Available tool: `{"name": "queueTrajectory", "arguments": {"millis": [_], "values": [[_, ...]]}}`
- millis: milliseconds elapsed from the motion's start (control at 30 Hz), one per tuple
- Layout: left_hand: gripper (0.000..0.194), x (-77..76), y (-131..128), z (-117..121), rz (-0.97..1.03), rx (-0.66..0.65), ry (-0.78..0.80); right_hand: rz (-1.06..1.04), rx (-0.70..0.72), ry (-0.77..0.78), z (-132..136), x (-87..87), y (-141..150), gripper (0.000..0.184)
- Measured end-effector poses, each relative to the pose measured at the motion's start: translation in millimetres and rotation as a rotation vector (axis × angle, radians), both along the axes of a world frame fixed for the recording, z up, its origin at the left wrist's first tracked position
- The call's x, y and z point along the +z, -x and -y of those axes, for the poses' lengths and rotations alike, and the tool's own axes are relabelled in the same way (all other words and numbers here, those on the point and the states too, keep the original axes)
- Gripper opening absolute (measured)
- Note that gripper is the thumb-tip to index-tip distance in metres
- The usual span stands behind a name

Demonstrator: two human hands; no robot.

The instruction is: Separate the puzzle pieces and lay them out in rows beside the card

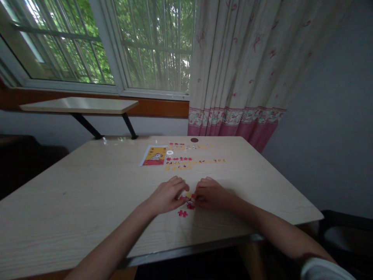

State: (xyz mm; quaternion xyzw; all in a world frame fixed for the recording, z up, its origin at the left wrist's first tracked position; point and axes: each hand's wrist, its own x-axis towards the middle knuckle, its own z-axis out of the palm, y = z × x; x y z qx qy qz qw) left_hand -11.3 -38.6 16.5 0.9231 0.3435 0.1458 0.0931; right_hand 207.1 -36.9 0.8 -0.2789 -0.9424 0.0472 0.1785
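Note:
A small joined group of red, yellow and white jigsaw puzzle pieces (190,204) lies on the table between my two hands. My left hand (170,195) curls in from the left, its thumb and fingertips around the left edge of the group. Bent fingers of my right hand (210,194) pinch at the group's right edge and hide part of it. Just below the hands lie red puzzle pieces (182,214). Farther back is a picture sheet (156,156) of a white spotted animal on yellow and red.
Loose red pieces (179,158) and yellow pieces (201,162) lie in rows beyond my hands. A round brown disc (194,140) sits at the table's far edge. A raised shelf (78,104) stands at back left, a curtain (233,77) behind, a dark chair (346,229) at right.

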Motion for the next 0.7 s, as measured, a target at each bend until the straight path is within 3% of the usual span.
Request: {"name": "queueTrajectory", "arguments": {"millis": [400,700], "values": [[0.023,-5.0,-2.3,-0.1,-0.084,-0.011,-0.094,0.056,0.05,0.023,-1.8,-0.7,-4.9,0.027],[0.02,-4.6,0.5,-0.2,-0.035,-0.034,-0.112,-0.031,0.192,0.227,-9.0,0.6,-9.8,0.015]]}}
